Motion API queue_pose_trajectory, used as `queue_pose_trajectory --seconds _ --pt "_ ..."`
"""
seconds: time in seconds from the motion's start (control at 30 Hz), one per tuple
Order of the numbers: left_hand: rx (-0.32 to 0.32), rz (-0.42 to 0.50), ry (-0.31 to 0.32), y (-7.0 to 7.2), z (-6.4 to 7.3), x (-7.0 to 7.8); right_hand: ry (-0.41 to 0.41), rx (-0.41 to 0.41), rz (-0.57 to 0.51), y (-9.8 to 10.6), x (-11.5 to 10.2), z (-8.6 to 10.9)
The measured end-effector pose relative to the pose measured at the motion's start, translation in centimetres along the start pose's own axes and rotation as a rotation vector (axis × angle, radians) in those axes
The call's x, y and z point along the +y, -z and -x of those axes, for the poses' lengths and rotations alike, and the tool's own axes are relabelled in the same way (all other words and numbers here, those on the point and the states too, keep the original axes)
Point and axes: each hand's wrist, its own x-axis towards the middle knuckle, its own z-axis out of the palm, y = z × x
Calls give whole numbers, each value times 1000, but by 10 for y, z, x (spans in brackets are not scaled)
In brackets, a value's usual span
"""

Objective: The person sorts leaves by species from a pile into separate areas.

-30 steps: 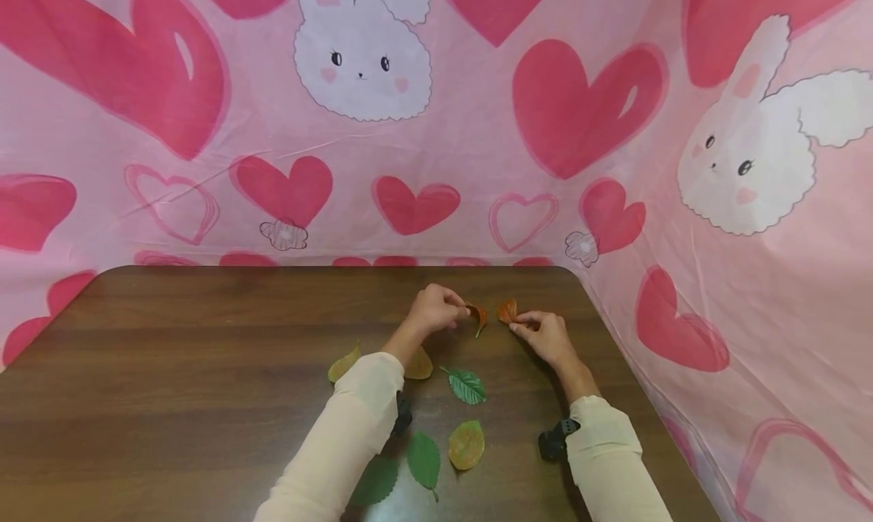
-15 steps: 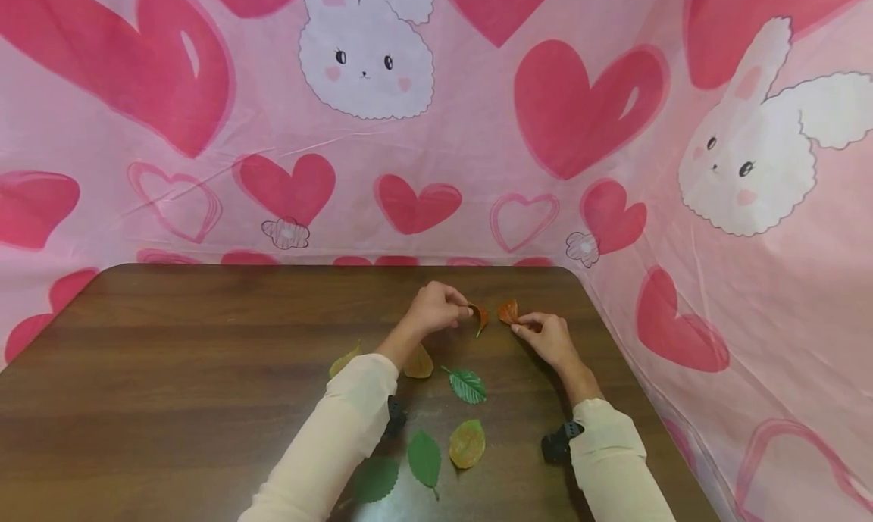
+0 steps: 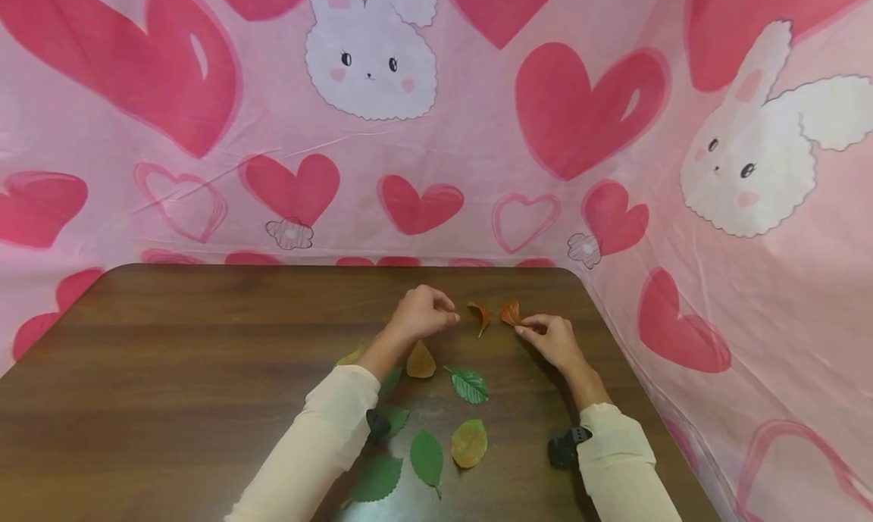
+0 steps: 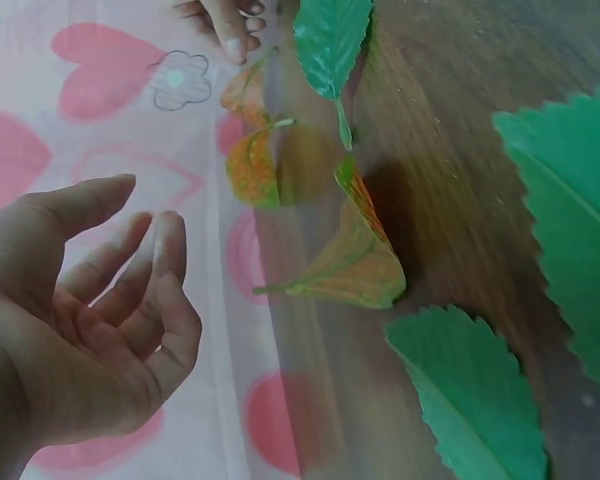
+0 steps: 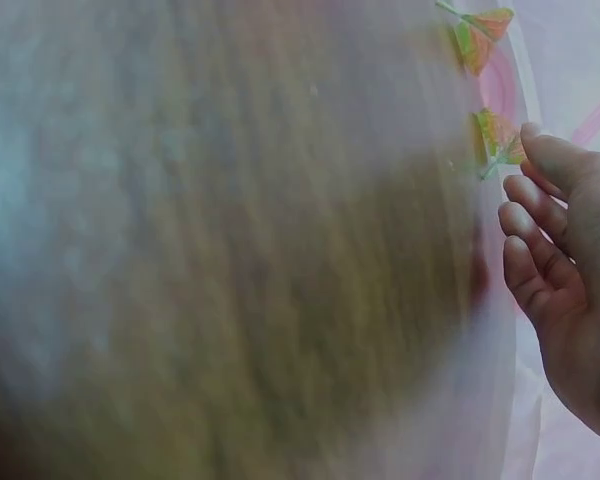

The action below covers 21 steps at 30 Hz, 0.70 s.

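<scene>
In the head view my left hand [image 3: 423, 314] hovers just left of a curled orange leaf [image 3: 481, 319], apart from it, with nothing between its fingers. The left wrist view shows that hand's thumb and fingers parted and loosely bent. A second orange leaf [image 3: 510, 312] lies to the right of the first. My right hand [image 3: 554, 342] is at this leaf's lower right edge. In the right wrist view the thumb tip is beside the leaf [image 5: 500, 138], while the other fingers hang loosely bent. No grip on the leaf shows; whether a fingertip touches it is unclear.
Nearer on the wooden table [image 3: 204, 370] lie a yellow-brown leaf [image 3: 420, 361], a glossy green leaf [image 3: 468, 386], a mottled yellow leaf [image 3: 470, 444] and several green leaves [image 3: 427, 459]. My left forearm covers some partly. Pink heart-printed cloth [image 3: 470, 143] hangs behind and right.
My left hand has let go of the left orange leaf and drawn back to the left. My right hand has eased slightly right from its leaf. Both orange leaves stay in place.
</scene>
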Motion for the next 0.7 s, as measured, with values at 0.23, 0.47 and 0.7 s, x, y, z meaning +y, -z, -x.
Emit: queue_pose_trajectory --seconds 0.23,0.47,0.7 --pt "29 -16 -7 11 13 -10 18 2 25 6 -2 0" --pt "33 12 44 19 20 -19 75 -2 25 6 -11 0" --pt "74 -37 43 22 30 -27 70 -53 13 2 -22 2"
